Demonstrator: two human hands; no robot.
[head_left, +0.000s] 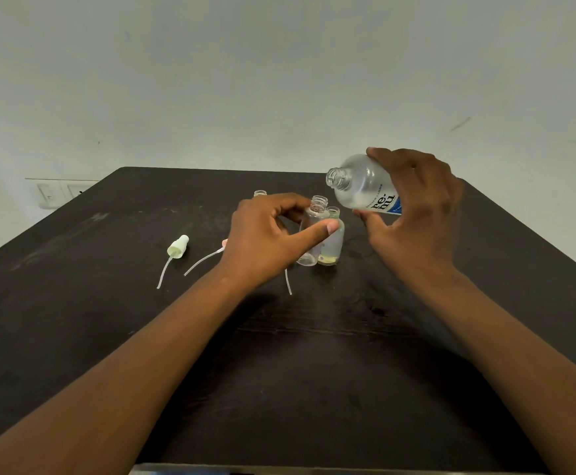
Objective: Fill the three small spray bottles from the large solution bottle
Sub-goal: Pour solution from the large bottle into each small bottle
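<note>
Head view: large solution bottle [360, 186] clear, uncapped, tilted.

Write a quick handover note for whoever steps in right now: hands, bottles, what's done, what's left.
Right hand grips the large solution bottle, uncapped and tilted with its mouth toward the small bottles.
Left hand holds one small spray bottle upright on the table; a second stands beside it, a third behind the hand.
Spray heads lie off, at left.
No stream visible; fill levels unclear.
Left: fill the bottles.
</note>
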